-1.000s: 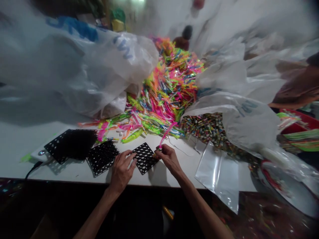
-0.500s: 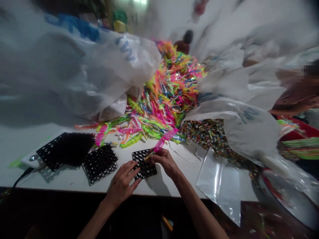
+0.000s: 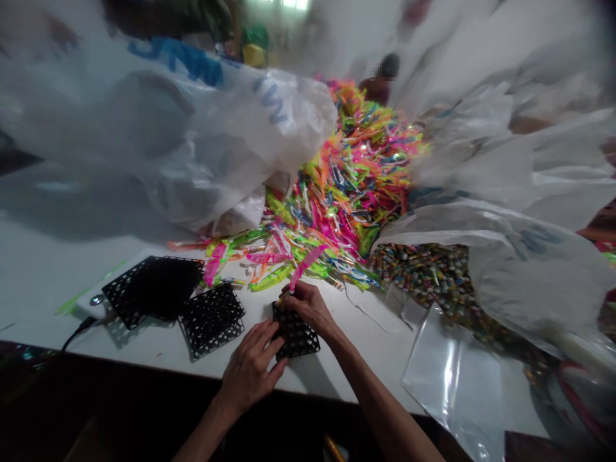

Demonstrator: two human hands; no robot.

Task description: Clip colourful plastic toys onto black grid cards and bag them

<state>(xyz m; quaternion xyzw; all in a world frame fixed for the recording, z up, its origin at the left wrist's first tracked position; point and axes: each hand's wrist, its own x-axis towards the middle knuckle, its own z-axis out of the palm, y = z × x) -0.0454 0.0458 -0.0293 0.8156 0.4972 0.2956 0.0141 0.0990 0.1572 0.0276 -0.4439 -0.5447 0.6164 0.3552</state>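
Note:
A small black perforated tray (image 3: 301, 337) lies on the white table in front of me. My left hand (image 3: 253, 366) rests at its left edge, fingers stretched out and slightly apart on the rim. Above the far-left corner of that tray, my right hand (image 3: 310, 307) pinches a thin yellowish stick with a bright pink plastic strip (image 3: 308, 262) standing up from it. The stick's lower end is at the holes; whether it sits in one I cannot tell. Just beyond lies a heap of similar sticks with colourful strips (image 3: 332, 212).
Stacked black perforated trays (image 3: 214, 317) and larger black trays (image 3: 154, 289) lie left, near a white device (image 3: 94, 305) with a cable. Small cylinders (image 3: 428, 269) spill from a plastic bag (image 3: 520, 256) at right. Clear plastic sleeves (image 3: 447, 359) overhang the front edge. A person (image 3: 378, 83) is behind.
The view has shifted, so the table appears further right. My right hand has brought the stick from over the tray's middle to its far-left corner. My left hand stays on the tray edge.

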